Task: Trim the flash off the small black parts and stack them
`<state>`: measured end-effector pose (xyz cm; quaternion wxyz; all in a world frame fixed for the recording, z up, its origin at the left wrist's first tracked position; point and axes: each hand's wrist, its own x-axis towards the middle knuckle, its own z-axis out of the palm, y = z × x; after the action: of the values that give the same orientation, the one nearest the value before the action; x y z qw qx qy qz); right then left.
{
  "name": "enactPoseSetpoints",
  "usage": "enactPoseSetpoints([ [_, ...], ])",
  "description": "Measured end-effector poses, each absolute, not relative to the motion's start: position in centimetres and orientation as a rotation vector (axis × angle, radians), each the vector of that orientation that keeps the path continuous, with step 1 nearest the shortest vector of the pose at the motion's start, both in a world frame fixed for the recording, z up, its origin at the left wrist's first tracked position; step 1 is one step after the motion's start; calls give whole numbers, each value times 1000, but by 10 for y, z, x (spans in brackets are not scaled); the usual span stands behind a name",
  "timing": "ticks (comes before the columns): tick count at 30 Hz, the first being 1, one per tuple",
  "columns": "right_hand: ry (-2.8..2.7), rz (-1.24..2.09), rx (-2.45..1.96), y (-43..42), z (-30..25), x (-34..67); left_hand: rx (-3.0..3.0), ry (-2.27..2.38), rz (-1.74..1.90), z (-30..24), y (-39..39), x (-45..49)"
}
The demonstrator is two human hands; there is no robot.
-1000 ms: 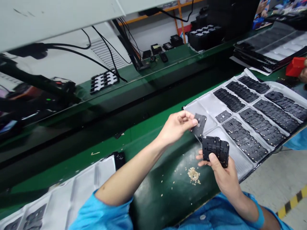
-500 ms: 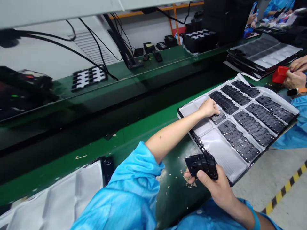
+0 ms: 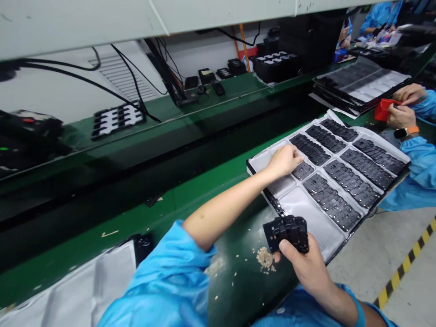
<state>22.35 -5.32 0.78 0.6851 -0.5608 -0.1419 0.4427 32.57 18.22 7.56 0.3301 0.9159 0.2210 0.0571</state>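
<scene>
My left hand (image 3: 285,160) is over the black-framed, white-lined tray (image 3: 269,158), fingers curled together beside a short row of flat black plastic parts (image 3: 303,170). Whatever its fingertips hold, if anything, is hidden. In my right hand (image 3: 311,263) is a fanned stack of black plastic parts (image 3: 288,234), gripped with the thumb on top, near the tray's front left corner. Overlapping rows of similar black parts (image 3: 331,202) fill several tray compartments. The nearest left compartment (image 3: 308,215) shows bare white lining.
Small beige bits (image 3: 265,258) lie scattered on the green bench (image 3: 238,277). Another white-lined tray (image 3: 78,290) lies at the lower left. Stacked trays (image 3: 361,84) stand beyond. At the right, a co-worker's hands (image 3: 403,113) hold a red box (image 3: 382,110). A shelf edge (image 3: 221,16) hangs overhead.
The view has shifted, moving most of the scene left. My left hand has drawn back slightly from the short row of parts. The right hand still holds its stack, tilted a little differently.
</scene>
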Motion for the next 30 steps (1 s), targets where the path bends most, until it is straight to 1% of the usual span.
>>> enactPoseSetpoints([
  [2,-284,877,-1250,-50,-1,230,2273,434,148,89,184,289],
  [5,-222,709,-1250,-40,-8,239,1815,178,-97,100,181,229],
  [7,-200,663,-1256,-33,-6,243,1699,206,-179,101,173,201],
  [10,-198,672,-1249,-28,2,245,1617,266,-172,96,161,186],
  [15,-128,693,-1126,-35,12,249,1603,242,-96,94,181,217],
  [19,-162,744,-1143,-44,10,248,1838,312,21,84,214,279],
  [24,-207,816,-1296,-52,-3,239,1984,378,-60,58,225,350],
  [30,-296,832,-1371,-51,6,238,2107,447,-113,41,223,366],
])
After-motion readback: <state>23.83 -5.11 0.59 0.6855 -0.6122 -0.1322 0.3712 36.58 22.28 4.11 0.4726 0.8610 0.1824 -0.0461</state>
